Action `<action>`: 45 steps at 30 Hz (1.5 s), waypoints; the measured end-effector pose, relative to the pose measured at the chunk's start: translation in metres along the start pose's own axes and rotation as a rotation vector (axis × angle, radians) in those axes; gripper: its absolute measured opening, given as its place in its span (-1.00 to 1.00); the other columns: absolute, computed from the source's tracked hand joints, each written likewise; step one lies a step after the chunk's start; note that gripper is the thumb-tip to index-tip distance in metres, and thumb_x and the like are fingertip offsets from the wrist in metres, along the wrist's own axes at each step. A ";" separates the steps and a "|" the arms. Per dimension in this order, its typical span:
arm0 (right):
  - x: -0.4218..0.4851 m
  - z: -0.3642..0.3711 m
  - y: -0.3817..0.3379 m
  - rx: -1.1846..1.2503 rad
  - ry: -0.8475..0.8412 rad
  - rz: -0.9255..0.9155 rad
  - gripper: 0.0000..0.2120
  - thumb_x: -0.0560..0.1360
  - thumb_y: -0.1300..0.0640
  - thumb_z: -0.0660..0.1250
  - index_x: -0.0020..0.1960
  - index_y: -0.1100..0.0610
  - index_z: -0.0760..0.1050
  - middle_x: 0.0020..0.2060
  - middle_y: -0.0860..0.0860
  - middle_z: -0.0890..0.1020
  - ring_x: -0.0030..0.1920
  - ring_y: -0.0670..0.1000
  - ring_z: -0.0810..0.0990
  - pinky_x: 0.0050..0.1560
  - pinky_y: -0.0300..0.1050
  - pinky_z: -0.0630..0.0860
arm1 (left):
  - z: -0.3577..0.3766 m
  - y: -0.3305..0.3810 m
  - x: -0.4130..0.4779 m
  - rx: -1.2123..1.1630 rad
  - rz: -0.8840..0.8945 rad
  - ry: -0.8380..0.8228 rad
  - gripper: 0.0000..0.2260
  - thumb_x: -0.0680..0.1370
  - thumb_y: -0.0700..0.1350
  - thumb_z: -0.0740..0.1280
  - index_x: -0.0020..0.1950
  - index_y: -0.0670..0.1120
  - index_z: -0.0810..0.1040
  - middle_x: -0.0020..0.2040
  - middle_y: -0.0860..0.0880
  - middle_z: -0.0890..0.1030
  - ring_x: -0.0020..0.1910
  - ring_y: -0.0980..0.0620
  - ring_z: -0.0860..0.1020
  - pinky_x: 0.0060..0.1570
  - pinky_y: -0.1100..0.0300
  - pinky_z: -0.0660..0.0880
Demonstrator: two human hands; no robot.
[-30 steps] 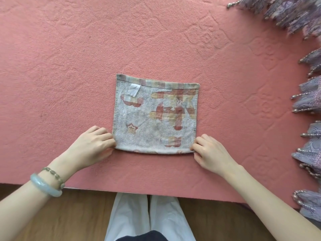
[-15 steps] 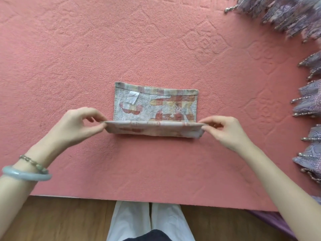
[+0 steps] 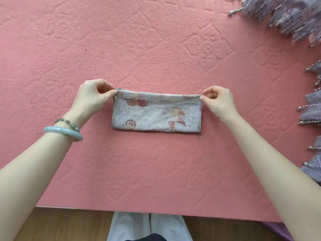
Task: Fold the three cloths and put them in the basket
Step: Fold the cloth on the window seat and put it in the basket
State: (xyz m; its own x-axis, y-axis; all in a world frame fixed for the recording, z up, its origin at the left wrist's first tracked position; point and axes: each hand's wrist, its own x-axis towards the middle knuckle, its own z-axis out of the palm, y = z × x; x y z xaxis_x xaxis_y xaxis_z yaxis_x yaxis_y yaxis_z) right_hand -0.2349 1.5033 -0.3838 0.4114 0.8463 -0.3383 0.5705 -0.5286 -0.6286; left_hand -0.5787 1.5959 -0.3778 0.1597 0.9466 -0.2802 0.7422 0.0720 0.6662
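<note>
A small grey cloth [image 3: 156,113] with faded red and yellow prints lies folded in half as a wide strip on the pink textured surface [image 3: 156,40]. My left hand [image 3: 93,98] pinches its far left corner between thumb and fingers. At the far right corner my right hand [image 3: 217,100] pinches the cloth the same way. The fold runs along the near edge. No basket and no other cloth for folding is in view.
Purple patterned fabric with beaded fringe [image 3: 295,18] lies along the far right corner and right side [image 3: 312,108]. The pink surface's near edge [image 3: 156,211] ends above a wooden floor, where light trouser legs [image 3: 149,226] show.
Both hands lifted the cloth's near edge and carried it away from me onto the far edge, folding the cloth in half. The camera has moved closer.
</note>
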 end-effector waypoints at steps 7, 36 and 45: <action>-0.004 0.008 0.000 -0.074 0.052 -0.060 -0.86 0.41 0.17 0.39 -0.06 0.12 0.48 -0.21 0.01 0.58 -0.20 -0.04 0.51 -0.11 -0.22 0.40 | 0.015 -0.004 -0.008 0.105 0.058 0.095 -0.70 0.45 -0.03 0.44 0.13 -0.08 0.52 -0.02 -0.06 0.58 -0.08 0.03 0.52 0.02 0.16 0.47; -0.074 0.005 0.059 -0.509 0.014 -0.887 -0.91 0.40 0.25 0.36 -0.12 0.21 0.61 -0.06 0.19 0.61 -0.01 0.18 0.54 -0.09 0.03 0.53 | 0.074 -0.011 -0.091 0.576 0.682 0.054 -0.83 0.50 -0.18 0.23 0.04 -0.17 0.54 -0.03 -0.14 0.58 -0.11 -0.19 0.53 -0.11 -0.01 0.41; -0.131 0.024 0.051 -0.521 -0.082 -1.033 -0.86 0.48 0.24 0.25 -0.21 0.20 0.54 -0.24 0.08 0.60 -0.17 0.13 0.59 -0.08 -0.02 0.48 | 0.041 -0.036 -0.081 0.607 0.808 0.077 -0.86 0.54 -0.27 0.21 -0.08 -0.16 0.57 -0.11 -0.11 0.63 -0.17 -0.17 0.59 -0.10 -0.01 0.44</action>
State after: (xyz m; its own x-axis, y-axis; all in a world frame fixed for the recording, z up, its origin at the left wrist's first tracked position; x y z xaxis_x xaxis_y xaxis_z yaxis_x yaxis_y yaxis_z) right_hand -0.2762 1.3671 -0.3883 -0.4575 0.8821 0.1118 0.8392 0.4699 -0.2736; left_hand -0.5919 1.5035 -0.4072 0.7343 0.6601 0.1584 0.6390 -0.7509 0.1670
